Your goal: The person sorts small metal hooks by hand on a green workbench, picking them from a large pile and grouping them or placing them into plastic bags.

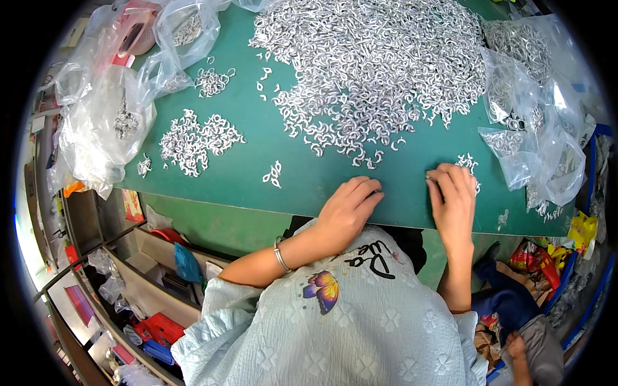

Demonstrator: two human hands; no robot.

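**One great heap, a few small portions set apart**

Across the green tabletop [225, 180], a broad heap [380, 71] of silvery pieces dwarfs everything else, so most of the work appears to be left. What looks done is modest: a medium pile [198, 143] on the left, a smaller pile [214, 82] beyond it, and a tiny cluster [273, 174] between the medium pile and the person's left hand [353, 202]. That hand is near the table's front edge, its fingers curled and close together; whether they pinch anything cannot be told. The right hand [454, 196], beside a small scatter [466, 162], bends thumb and index finger toward each other; a speck seems to show at their tips, too small to name.

The tabletop is smooth and flat. Clear, crumpled plastic bags at left [96, 141] and right [560, 148] hold metal parts. The heap's pieces are shiny, crescent-like hooks; the cluster's look looped, with open middles.
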